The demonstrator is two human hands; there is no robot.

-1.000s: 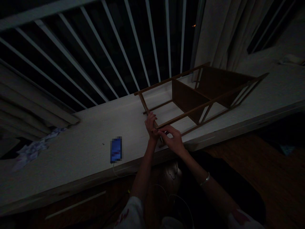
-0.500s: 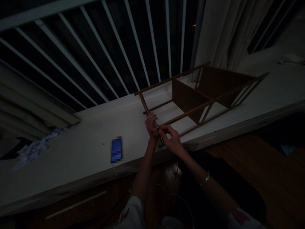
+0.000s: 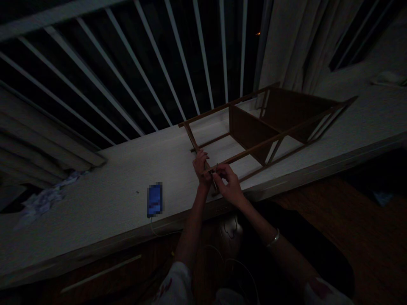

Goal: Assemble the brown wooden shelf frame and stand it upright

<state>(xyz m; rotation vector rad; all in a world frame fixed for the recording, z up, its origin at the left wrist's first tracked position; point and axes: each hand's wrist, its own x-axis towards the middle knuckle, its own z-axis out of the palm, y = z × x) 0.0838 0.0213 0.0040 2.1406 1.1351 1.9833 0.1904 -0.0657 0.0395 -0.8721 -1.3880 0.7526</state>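
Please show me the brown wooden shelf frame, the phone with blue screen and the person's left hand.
brown wooden shelf frame (image 3: 246, 132): head view, middle panel.
phone with blue screen (image 3: 154, 199): head view, screen centre.
left hand (image 3: 201, 168): head view, its back.

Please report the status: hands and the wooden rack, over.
Left hand grips near end of wooden rack. Right hand at same corner, grip unclear. Phone lies left, apart.

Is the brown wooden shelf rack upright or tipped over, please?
On its side: the brown wooden shelf rack has vertical boards on the pale counter.

Bare sill (image 3: 104, 186) left of the hands (image 3: 216, 176); phone (image 3: 154, 199) lies there.
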